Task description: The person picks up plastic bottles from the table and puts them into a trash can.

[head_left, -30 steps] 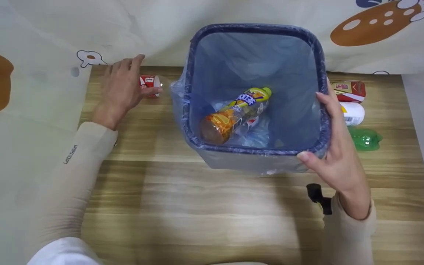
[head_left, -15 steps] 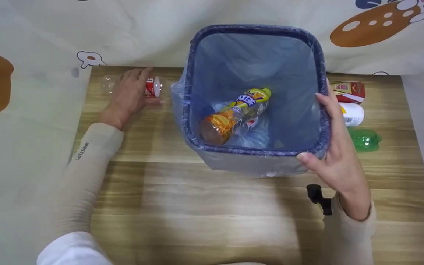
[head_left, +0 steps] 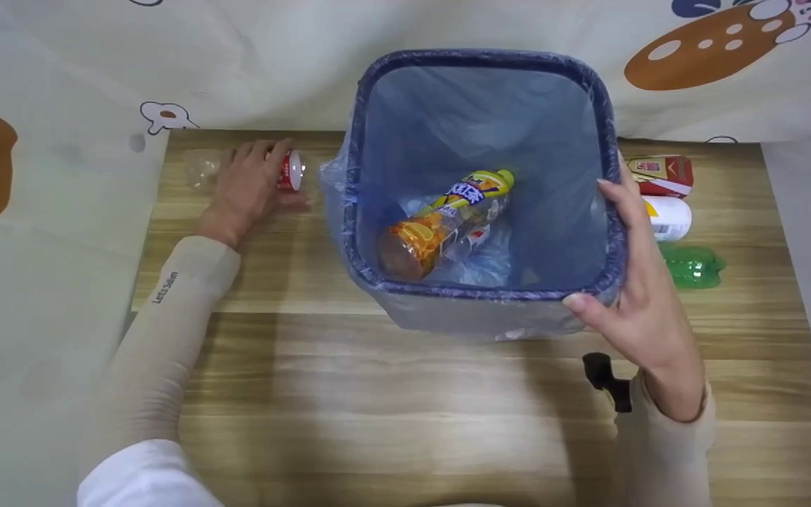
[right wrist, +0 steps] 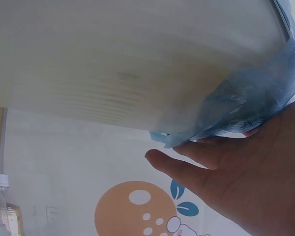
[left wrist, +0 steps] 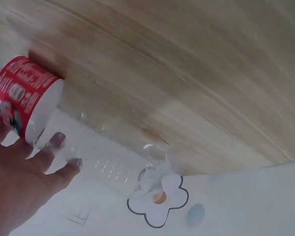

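At the back left, my left hand [head_left: 245, 186] lies over a clear plastic bottle [head_left: 294, 170] with a red label. Its fingers go over the far side and its thumb lies along the near side. In the left wrist view the fingertips touch the clear wall of the bottle [left wrist: 29, 93], which lies on its side. My right hand [head_left: 648, 296] grips the right rim of a trash bin [head_left: 479, 290] lined with a thin bluish bag [right wrist: 250, 96]. Inside the bin lies a drink bottle [head_left: 448, 218] with a yellow and orange label, over other litter partly hidden beneath it.
Right of the bin, a red carton [head_left: 662, 176], a white bottle [head_left: 669, 218] and a green bottle [head_left: 693, 266] lie on the wooden table [head_left: 391, 408]. A patterned cloth [head_left: 272, 63] hangs along the back edge. A black mount [head_left: 606, 380] sits by the right wrist.
My left hand has moved slightly right and toward me, settling over the clear bottle, which shows on both sides of it. The right hand and bin have stayed nearly in place.
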`<state>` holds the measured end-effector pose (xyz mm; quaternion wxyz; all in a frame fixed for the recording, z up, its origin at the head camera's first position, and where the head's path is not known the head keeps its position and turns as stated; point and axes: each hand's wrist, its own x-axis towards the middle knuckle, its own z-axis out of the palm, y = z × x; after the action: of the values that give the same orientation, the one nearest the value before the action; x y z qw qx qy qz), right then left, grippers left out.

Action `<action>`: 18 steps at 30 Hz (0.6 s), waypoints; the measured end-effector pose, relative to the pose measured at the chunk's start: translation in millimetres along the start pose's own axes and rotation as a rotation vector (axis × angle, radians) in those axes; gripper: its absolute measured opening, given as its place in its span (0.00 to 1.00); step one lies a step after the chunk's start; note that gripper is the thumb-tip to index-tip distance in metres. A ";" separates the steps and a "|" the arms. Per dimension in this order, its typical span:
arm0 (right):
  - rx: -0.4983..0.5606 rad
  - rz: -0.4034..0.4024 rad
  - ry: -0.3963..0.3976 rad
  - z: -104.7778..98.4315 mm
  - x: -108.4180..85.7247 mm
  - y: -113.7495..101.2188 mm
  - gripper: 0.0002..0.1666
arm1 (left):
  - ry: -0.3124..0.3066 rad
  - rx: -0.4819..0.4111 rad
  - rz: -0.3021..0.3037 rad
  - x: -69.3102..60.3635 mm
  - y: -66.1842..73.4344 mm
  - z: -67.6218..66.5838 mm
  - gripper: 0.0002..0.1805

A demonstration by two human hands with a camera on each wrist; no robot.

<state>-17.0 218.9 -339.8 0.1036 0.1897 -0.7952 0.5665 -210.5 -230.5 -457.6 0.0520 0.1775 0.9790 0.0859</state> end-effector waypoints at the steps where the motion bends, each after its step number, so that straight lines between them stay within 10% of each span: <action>1: 0.000 0.000 0.001 0.1 0.0 0.2 0.56 | -0.014 -0.007 -0.004 0.2 -0.1 2.2 0.57; 18: 0.018 0.012 0.005 1.1 -0.2 -1.3 0.55 | -0.070 -0.075 -0.080 5.1 1.0 16.7 0.55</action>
<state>-16.2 217.6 -339.1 0.1006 0.1845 -0.7910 0.5746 -212.7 -225.2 -474.1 0.0960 0.1393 0.9790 0.1140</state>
